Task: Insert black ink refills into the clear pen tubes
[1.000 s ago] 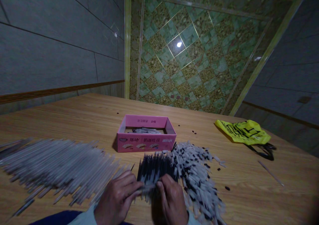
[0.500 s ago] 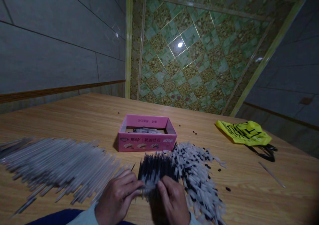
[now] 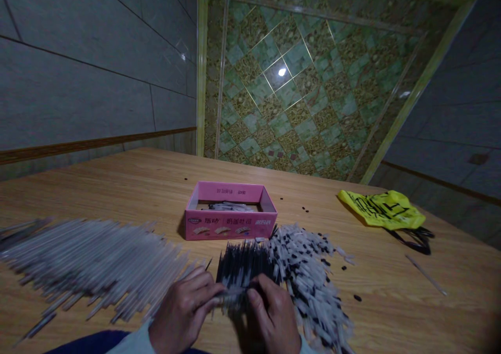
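My left hand [image 3: 191, 304] is closed, pinching one end of a slim translucent tube [image 3: 231, 291], blurred between my hands. The closed fingers of my right hand [image 3: 270, 309] grip its other end. Just beyond my fingers lies a dense bunch of thin, black, pointed sticks [image 3: 246, 257] with paler near ends. Left of my hands spreads a wide pile of long translucent tubes [image 3: 102, 262], resembling pen refills. On the right, a heap of short whitish sleeves and small black plugs [image 3: 309, 265] touches the black bunch.
A pink open box [image 3: 230, 226] with pale slender pieces inside stands behind the black bunch. Farther right are a yellow bag [image 3: 381, 208] with black handles and a single thin stick [image 3: 426, 274]. Small black bits dot the wooden table [image 3: 156, 181]; tiled walls surround it.
My right fingers have curled slightly further over the tube's end. Both hands stay in nearly the same place, and the piles look the same.
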### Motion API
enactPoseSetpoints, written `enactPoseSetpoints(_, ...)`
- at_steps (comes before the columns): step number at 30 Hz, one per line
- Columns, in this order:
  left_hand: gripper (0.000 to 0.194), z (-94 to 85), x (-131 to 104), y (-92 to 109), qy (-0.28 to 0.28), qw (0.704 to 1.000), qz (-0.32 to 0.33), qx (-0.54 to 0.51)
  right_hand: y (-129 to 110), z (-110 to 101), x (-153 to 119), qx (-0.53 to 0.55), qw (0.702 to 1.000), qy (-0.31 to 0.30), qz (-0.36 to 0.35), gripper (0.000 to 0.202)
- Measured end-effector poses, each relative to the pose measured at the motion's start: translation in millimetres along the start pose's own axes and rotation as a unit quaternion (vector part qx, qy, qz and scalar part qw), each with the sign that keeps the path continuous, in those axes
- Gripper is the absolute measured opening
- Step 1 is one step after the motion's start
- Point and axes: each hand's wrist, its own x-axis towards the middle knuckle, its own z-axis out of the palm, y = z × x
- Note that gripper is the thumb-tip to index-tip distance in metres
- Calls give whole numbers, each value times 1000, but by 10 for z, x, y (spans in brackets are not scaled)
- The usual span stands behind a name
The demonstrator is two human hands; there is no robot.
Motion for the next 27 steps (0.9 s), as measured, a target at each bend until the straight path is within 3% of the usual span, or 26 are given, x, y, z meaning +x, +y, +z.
enactPoseSetpoints(3, 19, 8, 4, -15, 3, 1000, 3, 2, -6, -3, -1, 19, 1000, 1, -15, 29)
enactPoseSetpoints(7, 21, 25, 2, -33, 7, 1000, 17, -6, 2, 2, 0, -20, 1000, -1, -5, 44)
enactPoseSetpoints(13, 22, 26, -8, -36, 5, 1000, 12, -5, -11, -27, 1, 25, 1000, -7, -11, 27)
enactPoseSetpoints(18, 21, 17, 6, -39, 24, 999, 19, -14, 28, -15, 21, -18, 999, -23, 17, 43)
enactPoseSetpoints(21, 19, 26, -12, -96, 82, 994, -44, -56, 44, -116, 50, -32, 999, -32, 22, 40)
enactPoseSetpoints(23, 15, 44, -32, -145, 147, 974, -131, -113, 47, -206, 58, -54, 996, -72, 6, 29)
enactPoseSetpoints(25, 15, 64, -46, -179, 185, 929, -239, -212, 46, -264, 51, -90, 985, -144, -35, 16)
enactPoseSetpoints(27, 20, 78, -44, -184, 183, 865, -328, -333, 35, -273, 43, -158, 962, -215, -65, 10)
